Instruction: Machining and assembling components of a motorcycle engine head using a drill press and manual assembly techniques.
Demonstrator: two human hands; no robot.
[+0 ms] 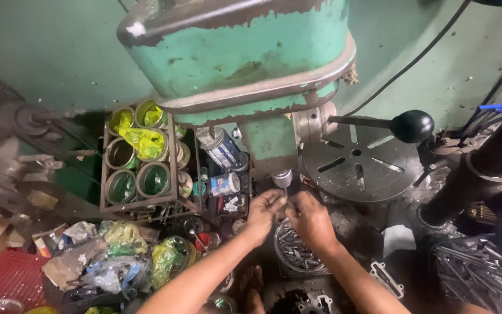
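Note:
Both my hands meet under the chuck [283, 178] of a worn green drill press [239, 52]. My left hand [264, 210] and my right hand [310, 218] pinch a small metal piece [284, 201] together between the fingertips, right below the drill bit. Beneath the hands sits a round tray of metal parts [293, 251]. How firmly each hand grips the piece is hard to tell, since the fingers cover most of it.
A round slotted drill table [358, 164] lies to the right, with a black-knobbed feed handle [412, 125] above it. A wire rack of green tins [137, 163] and spray cans stands left. Plastic bags and clutter [111, 256] fill the lower left; metal rods [477, 273] lie lower right.

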